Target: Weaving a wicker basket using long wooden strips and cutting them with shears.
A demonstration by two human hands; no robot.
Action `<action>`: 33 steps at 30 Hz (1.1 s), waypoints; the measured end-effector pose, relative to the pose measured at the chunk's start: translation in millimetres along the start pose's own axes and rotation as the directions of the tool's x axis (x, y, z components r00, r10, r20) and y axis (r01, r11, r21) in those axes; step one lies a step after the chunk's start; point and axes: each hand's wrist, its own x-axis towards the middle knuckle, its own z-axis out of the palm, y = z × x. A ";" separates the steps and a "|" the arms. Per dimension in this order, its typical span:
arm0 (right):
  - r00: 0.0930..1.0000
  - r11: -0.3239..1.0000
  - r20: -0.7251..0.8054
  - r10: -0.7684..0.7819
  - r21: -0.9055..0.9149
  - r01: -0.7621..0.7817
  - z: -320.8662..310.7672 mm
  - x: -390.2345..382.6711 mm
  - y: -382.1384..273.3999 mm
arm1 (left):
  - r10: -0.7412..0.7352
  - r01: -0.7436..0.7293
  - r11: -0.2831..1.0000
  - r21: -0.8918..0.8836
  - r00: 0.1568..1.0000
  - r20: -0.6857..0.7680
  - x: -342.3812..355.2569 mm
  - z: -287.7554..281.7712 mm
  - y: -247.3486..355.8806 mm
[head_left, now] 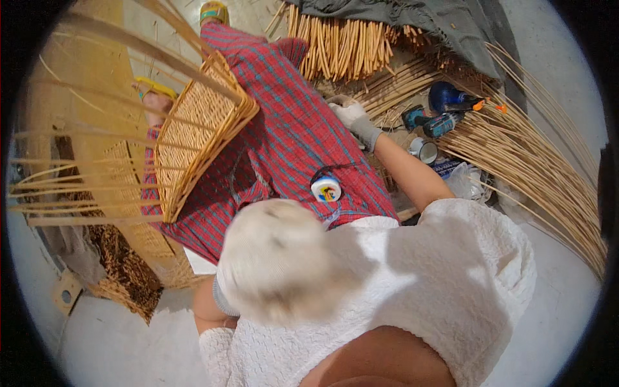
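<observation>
My left hand (274, 255), in a pale glove with a grey cuff, is raised close in front of my white top. It is smeared by motion and its fingers cannot be made out. Out to the right, my right hand (353, 119), also gloved, is beside my knee next to thin cane rods (393, 90); its fingers look curled, and what they hold, if anything, is hidden. A partly woven wicker basket (200, 132) leans tilted across my red plaid trousers (290, 109), its long unwoven stakes spreading left. Neither hand touches it.
On my lap lies a round white-and-blue container (326, 189). At right are a teal cordless drill (442, 122), a blue spray bottle (446, 97), a white mug (423, 150) and long canes (529, 168). A dark cloth (445, 26) covers bundled rods; a wooden board (97, 71) lies left.
</observation>
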 end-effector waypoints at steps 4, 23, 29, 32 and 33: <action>0.973 0.958 -0.032 0.227 0.186 -0.218 -57.8 -7.7 -52.7 | -0.238 0.317 0.714 0.625 0.949 -0.209 -16.7 -44.9 -48.6; 0.864 0.707 -0.246 0.439 -0.500 -0.501 -87.4 77.0 -36.3 | 0.041 0.243 0.155 0.958 0.967 -0.252 -51.2 -88.1 -158.2; 0.814 0.767 -0.183 0.551 -0.274 -0.581 -85.6 102.5 -22.4 | 0.096 0.250 0.162 0.955 0.959 -0.267 -52.8 -91.9 -164.0; 0.776 0.773 -0.104 0.622 -0.075 -0.630 -110.4 116.8 35.2 | 0.076 0.234 0.223 0.946 0.964 -0.256 -43.9 -84.6 -167.8; 0.781 0.780 0.017 0.625 0.038 -0.625 -114.5 121.4 40.3 | 0.082 0.230 0.227 0.946 0.964 -0.254 -45.2 -85.0 -169.6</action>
